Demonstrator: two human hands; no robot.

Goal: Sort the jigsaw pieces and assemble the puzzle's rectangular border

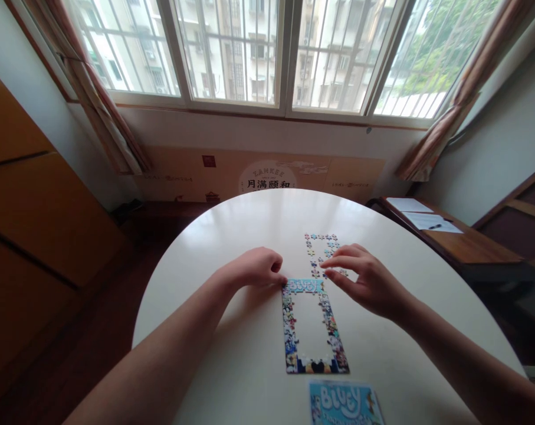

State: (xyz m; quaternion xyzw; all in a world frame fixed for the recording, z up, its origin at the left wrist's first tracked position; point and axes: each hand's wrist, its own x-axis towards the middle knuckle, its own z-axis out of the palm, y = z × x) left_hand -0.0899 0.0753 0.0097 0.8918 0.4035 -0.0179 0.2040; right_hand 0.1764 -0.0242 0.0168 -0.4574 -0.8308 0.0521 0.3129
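A jigsaw puzzle frame (pixel 290 330) lies on the round white table (pixel 232 366), its border joined and its middle showing bare table. "BLUEY" is printed across its far edge. My left hand (pixel 259 267) is curled in at the frame's far left corner, with a fingertip touching or almost touching that corner; nothing shows in its fingers. Beyond the frame, loose puzzle pieces (pixel 314 237) are laid out in rows. Over their near right side hovers my right hand (pixel 360 274), fingers apart and nothing visible between them. It hides some of the pieces.
A blue Bluey box or card (pixel 344 404) lies at the table's near side, cut off by the view. To the right stands a wooden side table (pixel 483 245) with papers (pixel 430 222) and a pen (pixel 435 226). Barred windows and curtains are behind.
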